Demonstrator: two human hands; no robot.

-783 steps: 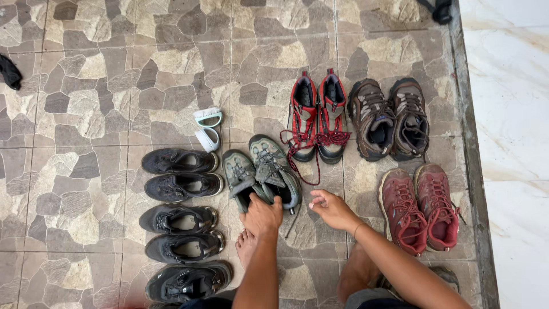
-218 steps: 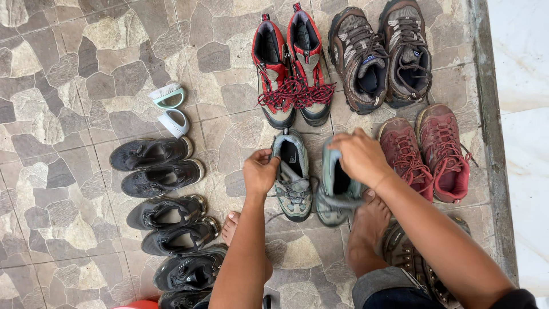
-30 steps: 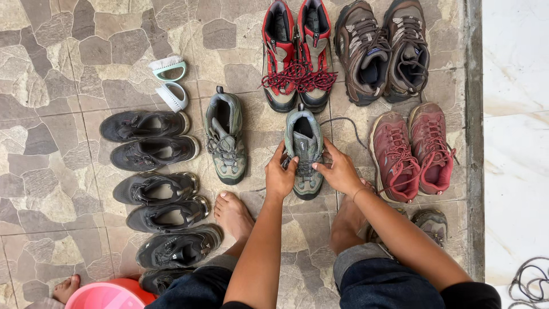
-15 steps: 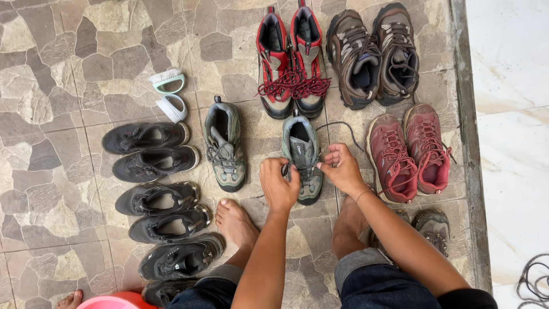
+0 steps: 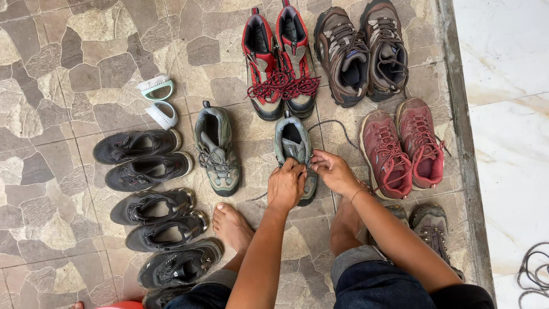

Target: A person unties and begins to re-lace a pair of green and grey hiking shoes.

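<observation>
- The grey-green hiking shoe (image 5: 294, 150) is parked on the stone-tile floor (image 5: 68, 68), just below the red boots (image 5: 279, 60) and to the left of the maroon pair (image 5: 407, 146).
- Both hands are bunched over its lace area: the left hand (image 5: 287, 186) is closed on the laces near the tongue, and the right hand (image 5: 334, 171) is pinched on a lace end right beside it.
- Compared with half a second back, the hands have been drawn closer together on the shoe, and the loose grey lace (image 5: 337, 127) that trails up and right is pulled a bit tauter, so it reads as lacing or tying in progress, not finished yet.
- Its mate, the other grey-green shoe (image 5: 217, 150), is left standing apart to the left, laces bundled on top, untouched.
- Black sneakers (image 5: 150, 189) are lined up in a column on the far left, with two small brushes (image 5: 158, 98) above them and brown boots (image 5: 362, 51) at top right.
- A bare foot (image 5: 231, 226) is planted below the left shoe.
</observation>
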